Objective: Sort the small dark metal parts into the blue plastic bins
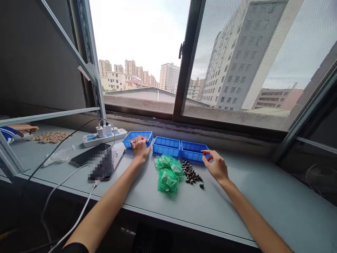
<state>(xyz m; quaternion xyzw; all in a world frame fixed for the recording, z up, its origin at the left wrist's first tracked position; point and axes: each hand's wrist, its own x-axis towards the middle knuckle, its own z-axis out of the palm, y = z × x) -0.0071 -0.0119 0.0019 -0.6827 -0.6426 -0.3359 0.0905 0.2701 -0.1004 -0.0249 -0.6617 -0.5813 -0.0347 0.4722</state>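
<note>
Three blue plastic bins stand in a row at the back of the table. My left hand (140, 149) is at the left bin (129, 143), its fingers curled over the near right part of the rim. The middle bin (166, 150) and the right bin (193, 155) touch side by side. At the far right end of the row, my right hand (216, 164) has its thumb and fingers closed about the right bin's corner. Before the bins lie green clear-plastic packets (169, 175) and a loose heap of small dark metal-looking parts (190, 172).
To the left lie a white power strip (89, 141) with chargers, a dark phone (88, 155), a second device (117, 163), cables and crumpled plastic (59, 156). Another person's hand (27, 128) is by brown pieces (51, 137). A metal frame (101, 109) stands on the left; windows rise behind.
</note>
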